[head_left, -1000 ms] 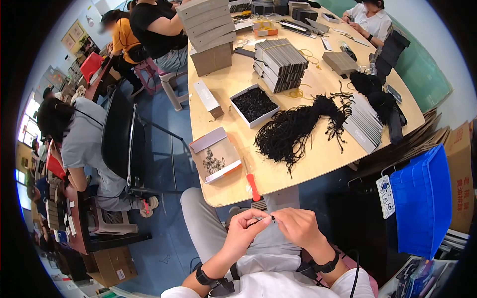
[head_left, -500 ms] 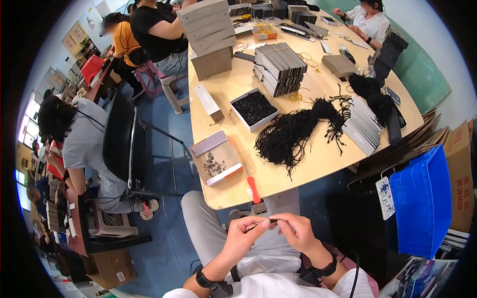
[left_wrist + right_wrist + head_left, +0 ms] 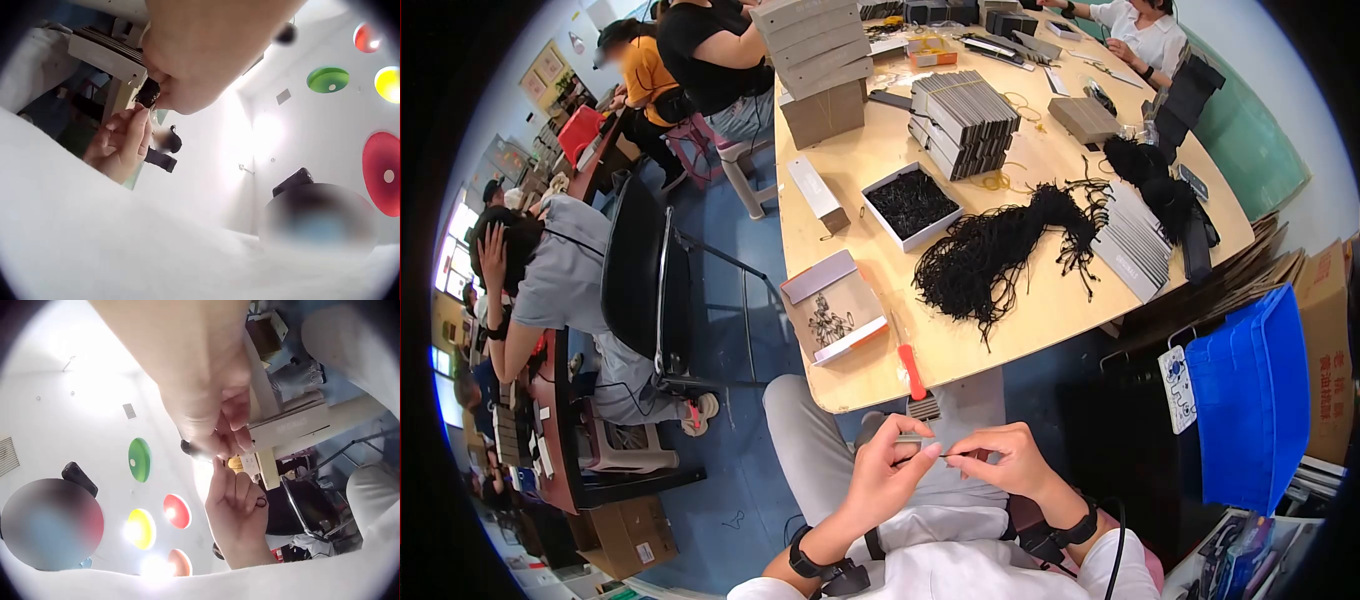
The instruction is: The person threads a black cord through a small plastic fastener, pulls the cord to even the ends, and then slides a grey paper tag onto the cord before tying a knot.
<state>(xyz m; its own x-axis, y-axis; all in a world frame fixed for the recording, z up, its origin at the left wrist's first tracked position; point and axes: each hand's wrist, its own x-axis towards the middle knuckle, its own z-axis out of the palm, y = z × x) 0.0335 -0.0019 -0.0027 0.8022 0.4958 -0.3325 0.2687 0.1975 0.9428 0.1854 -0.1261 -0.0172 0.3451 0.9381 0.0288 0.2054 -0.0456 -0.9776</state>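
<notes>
Over the lap, my left hand (image 3: 890,470) and right hand (image 3: 1008,462) meet fingertip to fingertip. Between them runs a short length of thin black cord (image 3: 946,456), pinched by thumb and index finger on either side. In the right wrist view a small dark loop (image 3: 261,502) pokes out by the curled fingers of the left hand (image 3: 240,515). The left wrist view has the right hand (image 3: 125,147) with its fingertips close to the left one. Most of the cord is hidden inside the fingers.
On the table (image 3: 970,360) lie a bundle of black cords (image 3: 985,265), a white box of small black pieces (image 3: 912,208), an open box with small metal clips (image 3: 830,325) and a red-handled tool (image 3: 911,372). Grey strips (image 3: 1135,245) lie right. A blue bin (image 3: 1250,400) stands beside me.
My fingertips have drawn slightly apart, baring thin cord where a small black piece showed between them. The left index finger has lifted. The seated person at left has raised a hand to the head.
</notes>
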